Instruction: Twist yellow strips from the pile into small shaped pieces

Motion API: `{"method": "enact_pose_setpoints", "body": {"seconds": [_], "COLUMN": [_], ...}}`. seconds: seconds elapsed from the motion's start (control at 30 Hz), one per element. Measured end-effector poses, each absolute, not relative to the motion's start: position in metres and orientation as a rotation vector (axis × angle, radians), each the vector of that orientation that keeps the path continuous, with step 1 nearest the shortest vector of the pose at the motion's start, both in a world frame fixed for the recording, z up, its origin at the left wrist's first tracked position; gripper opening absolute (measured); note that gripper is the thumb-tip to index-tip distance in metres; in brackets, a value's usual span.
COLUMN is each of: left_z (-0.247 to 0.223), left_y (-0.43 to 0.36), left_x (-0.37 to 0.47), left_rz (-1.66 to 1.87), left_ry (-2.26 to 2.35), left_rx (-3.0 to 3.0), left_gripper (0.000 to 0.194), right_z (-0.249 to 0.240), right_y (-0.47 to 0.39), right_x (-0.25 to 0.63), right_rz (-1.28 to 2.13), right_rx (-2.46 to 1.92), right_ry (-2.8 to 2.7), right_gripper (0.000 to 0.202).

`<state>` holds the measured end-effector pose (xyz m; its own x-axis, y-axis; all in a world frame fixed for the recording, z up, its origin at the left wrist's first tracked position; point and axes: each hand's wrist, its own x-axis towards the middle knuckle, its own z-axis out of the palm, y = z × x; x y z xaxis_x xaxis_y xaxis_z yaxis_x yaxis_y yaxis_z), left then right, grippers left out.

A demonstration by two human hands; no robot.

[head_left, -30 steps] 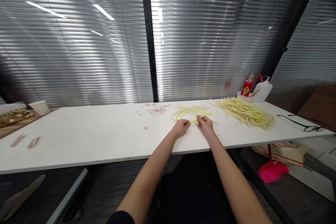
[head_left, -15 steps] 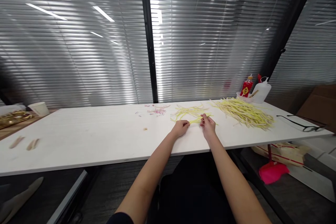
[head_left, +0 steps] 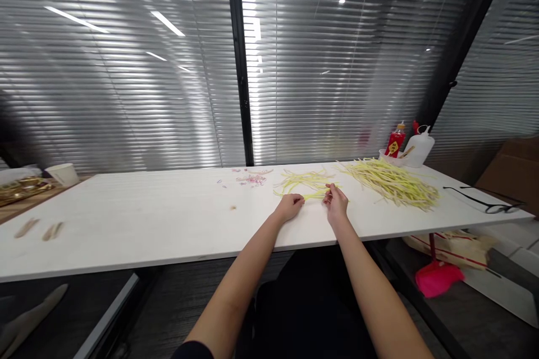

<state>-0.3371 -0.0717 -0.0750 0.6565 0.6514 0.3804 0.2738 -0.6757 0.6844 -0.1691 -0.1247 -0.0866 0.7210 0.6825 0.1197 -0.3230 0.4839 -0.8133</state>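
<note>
- On the table (head_left: 160,219), a strand (head_left: 314,197): left hand (head_left: 289,206) pinches it, right hand (head_left: 336,202) curls at its right, whether gripping, can't tell.
- Light, level fingertips suit something this thin; no jerking!
- Small pile (head_left: 306,180) just beyond, heap (head_left: 391,180) further right, front edge (head_left: 168,262) running close below, and room opening leftward along the table.

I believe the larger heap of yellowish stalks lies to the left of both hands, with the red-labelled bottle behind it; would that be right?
Not quite: the head view shows the larger heap of yellowish stalks to the right of both the left hand and the right hand, with the red-labelled bottle behind it.
</note>
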Motion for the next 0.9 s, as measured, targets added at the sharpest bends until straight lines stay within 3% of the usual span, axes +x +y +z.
{"method": "enact_pose_setpoints", "body": {"seconds": [0.9], "left_z": [-0.0745], "left_y": [-0.0729], "left_x": [-0.3377], "left_rz": [0.815], "left_ry": [0.732], "left_rx": [2.304], "left_gripper": [0.026], "right_z": [-0.0871], "right_y": [-0.1225], "right_x": [-0.1666], "right_rz": [0.608], "right_rx": [-0.828], "right_ry": [-0.409], "right_gripper": [0.036]}}
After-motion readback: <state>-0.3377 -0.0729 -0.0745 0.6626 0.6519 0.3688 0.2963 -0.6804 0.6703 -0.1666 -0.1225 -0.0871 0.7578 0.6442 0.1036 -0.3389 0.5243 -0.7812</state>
